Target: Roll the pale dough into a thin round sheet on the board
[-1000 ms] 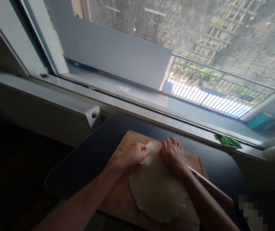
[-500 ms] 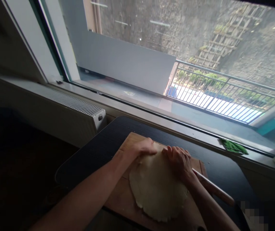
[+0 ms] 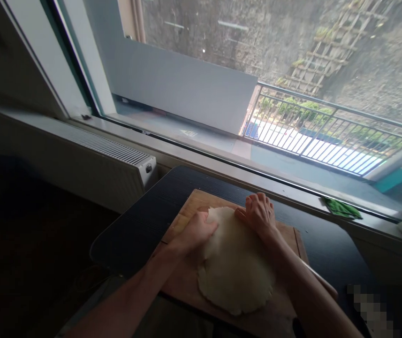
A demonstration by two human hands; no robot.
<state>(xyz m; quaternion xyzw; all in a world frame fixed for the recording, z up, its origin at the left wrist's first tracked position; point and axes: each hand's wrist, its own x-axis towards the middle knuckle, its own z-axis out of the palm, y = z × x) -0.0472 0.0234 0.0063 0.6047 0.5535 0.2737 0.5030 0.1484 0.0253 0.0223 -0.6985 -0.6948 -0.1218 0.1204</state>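
Note:
A wide, flat, pale sheet of dough (image 3: pixel 238 263), round with a slightly ragged near edge, lies on a wooden board (image 3: pixel 183 211). My left hand (image 3: pixel 201 229) is closed on its far left edge, thumb on top and fingers tucked out of sight. At the far right edge, my right hand (image 3: pixel 260 213) grips the dough with its thumb toward the middle and its fingers bent; the fingertips are hidden. A rolling pin (image 3: pixel 322 280) lies at the board's right side, partly covered by my right forearm.
The board rests on a dark table (image 3: pixel 140 225) below a large window. A green cloth (image 3: pixel 343 208) lies on the windowsill (image 3: pixel 285 197). A white radiator (image 3: pixel 123 171) stands to the left of the table. A dark, partly blurred object (image 3: pixel 357 305) is at the lower right.
My hands have moved apart: the left nearer and slightly left along the dough's edge, the right farther away. The sheet's near edge has shifted slightly away and right.

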